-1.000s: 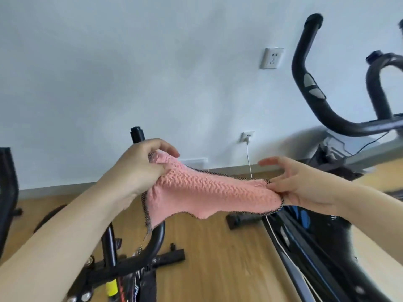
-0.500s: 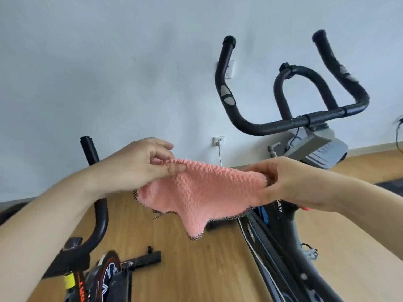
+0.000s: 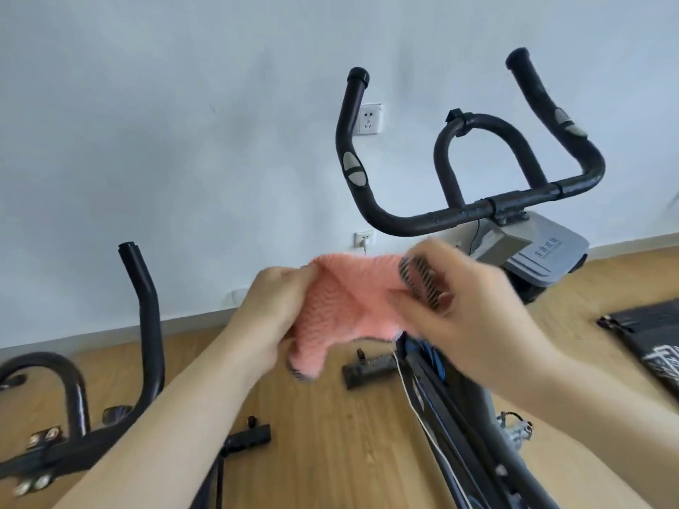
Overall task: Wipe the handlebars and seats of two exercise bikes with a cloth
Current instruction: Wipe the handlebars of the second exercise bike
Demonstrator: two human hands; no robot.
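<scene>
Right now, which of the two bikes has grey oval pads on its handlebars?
The right bike's handlebars, just beyond the pink cloth; the left bike's handlebars are plain black.

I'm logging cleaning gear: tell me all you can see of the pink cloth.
The cloth is salmon pink, soft and ribbed like a knit, with a dark striped hem showing at its right corner. It is bunched in the air, blurred; the left hand grips its left edge, the right hand pinches the right, and one corner droops below.
</scene>
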